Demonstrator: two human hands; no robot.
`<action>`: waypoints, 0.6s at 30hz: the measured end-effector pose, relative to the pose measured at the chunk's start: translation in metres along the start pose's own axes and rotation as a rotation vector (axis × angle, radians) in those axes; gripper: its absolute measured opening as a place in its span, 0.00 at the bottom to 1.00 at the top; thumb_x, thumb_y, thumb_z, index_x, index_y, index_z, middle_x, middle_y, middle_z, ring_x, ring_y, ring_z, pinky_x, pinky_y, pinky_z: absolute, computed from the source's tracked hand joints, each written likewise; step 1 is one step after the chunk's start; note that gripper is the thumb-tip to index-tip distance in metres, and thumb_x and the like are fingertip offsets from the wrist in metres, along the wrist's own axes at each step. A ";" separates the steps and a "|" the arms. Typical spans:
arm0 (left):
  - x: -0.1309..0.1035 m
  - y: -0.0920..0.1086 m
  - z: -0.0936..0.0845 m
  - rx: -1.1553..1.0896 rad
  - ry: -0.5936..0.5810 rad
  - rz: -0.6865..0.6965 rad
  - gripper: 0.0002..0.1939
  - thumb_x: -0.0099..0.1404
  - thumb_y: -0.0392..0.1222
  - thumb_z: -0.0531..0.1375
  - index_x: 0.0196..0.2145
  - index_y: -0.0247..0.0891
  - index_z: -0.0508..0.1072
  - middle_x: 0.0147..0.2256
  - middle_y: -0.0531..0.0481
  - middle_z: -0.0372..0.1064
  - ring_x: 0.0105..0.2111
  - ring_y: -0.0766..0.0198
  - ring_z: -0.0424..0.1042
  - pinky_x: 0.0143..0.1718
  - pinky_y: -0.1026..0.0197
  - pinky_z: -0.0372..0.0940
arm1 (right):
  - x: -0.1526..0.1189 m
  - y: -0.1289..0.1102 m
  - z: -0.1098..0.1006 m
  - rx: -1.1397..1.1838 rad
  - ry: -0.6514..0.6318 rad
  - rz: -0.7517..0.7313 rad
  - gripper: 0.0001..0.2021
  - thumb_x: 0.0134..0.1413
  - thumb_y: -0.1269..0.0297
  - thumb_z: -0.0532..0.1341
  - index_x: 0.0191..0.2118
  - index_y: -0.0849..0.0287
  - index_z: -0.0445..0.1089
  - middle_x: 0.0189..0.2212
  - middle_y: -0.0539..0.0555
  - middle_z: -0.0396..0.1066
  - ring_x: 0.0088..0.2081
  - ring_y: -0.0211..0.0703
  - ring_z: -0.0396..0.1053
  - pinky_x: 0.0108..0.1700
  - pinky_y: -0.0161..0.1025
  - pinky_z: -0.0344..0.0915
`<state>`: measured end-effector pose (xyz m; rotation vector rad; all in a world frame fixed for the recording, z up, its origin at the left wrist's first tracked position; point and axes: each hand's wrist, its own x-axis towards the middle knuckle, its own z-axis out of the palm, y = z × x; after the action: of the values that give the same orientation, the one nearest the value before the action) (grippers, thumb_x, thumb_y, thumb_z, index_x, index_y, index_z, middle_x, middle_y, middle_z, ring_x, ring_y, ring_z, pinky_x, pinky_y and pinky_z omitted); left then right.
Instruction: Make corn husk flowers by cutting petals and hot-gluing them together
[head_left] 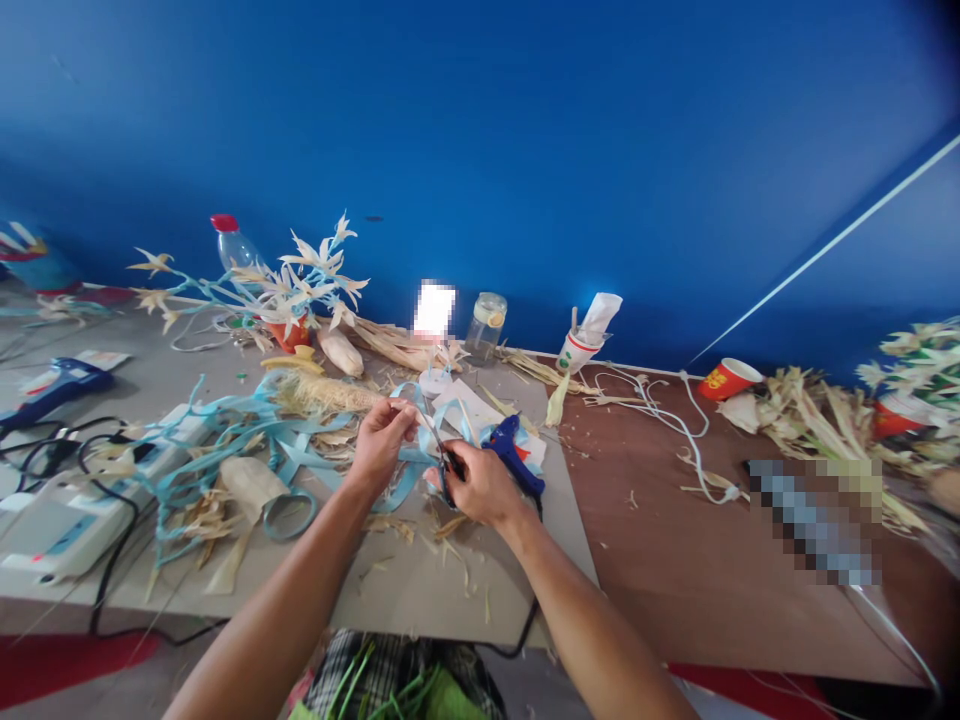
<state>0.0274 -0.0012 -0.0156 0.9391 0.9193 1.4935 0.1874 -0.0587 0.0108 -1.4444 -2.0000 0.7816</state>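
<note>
Near the middle of the table, my left hand point(384, 436) pinches a small pale piece between thumb and fingers. My right hand point(480, 484) is closed around the black handles of scissors point(448, 466), whose blades point up and left towards that piece. Light blue ribbon point(405, 484) loops behind and below both hands. Just right of my right hand lies a blue glue gun point(516, 452). A bundle of pale fibres point(330, 393) is to the left of my left hand. Whether the blades touch the piece is too small to tell.
Blue-wrapped stems point(187, 490), a tape roll point(290, 515) and a white power strip point(82, 520) lie left. Husk flowers point(300, 285) stand behind. At the right are a red cup point(729, 380), white cables point(694, 450) and dried husks point(814, 420).
</note>
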 end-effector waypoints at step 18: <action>0.000 0.002 0.001 -0.003 0.014 -0.011 0.12 0.51 0.44 0.68 0.28 0.36 0.70 0.21 0.57 0.64 0.20 0.73 0.60 0.23 0.67 0.54 | 0.000 -0.002 0.001 0.003 0.019 -0.005 0.12 0.53 0.56 0.61 0.40 0.58 0.72 0.27 0.50 0.74 0.26 0.36 0.65 0.29 0.31 0.54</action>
<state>0.0274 -0.0011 -0.0137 0.9208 0.9308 1.4934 0.1854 -0.0596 0.0119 -1.4397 -1.9862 0.7658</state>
